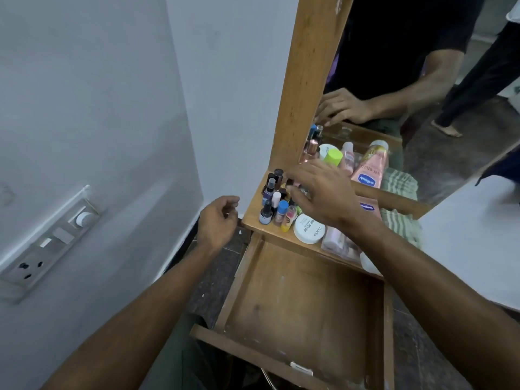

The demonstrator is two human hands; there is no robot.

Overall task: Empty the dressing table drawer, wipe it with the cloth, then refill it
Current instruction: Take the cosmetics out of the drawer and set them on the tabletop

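While the wooden drawer point(304, 311) stands pulled out with its scuffed floor bare, everything from it sits on the dressing table top point(254, 212) above, a narrow wooden shelf at the foot of a framed mirror point(422, 108). A pale blue-grey wall corner stands to the left, carrying a switch plate point(50, 243) with a dial and a socket; the floor beside the drawer is dark speckled stone.

On the shelf's left end stand small nail polish bottles point(274, 201), perhaps eight or nine, though the right hand hides part of the cluster and an exact count is not possible. Beside them lies one white round tub point(309, 228) labelled nail polish remover, one pale pink tube point(336, 242) just to its right, and one pink lotion bottle point(371, 208) mostly behind the wrist. One green-and-white striped cloth point(402, 220) lies folded at the shelf's right end, against the mirror.

The right hand point(323, 192) reaches over the bottles, its fingertips pinching one small dark bottle. The left hand point(218, 220) hangs in the air left of the shelf, fingers loosely curled, holding nothing.
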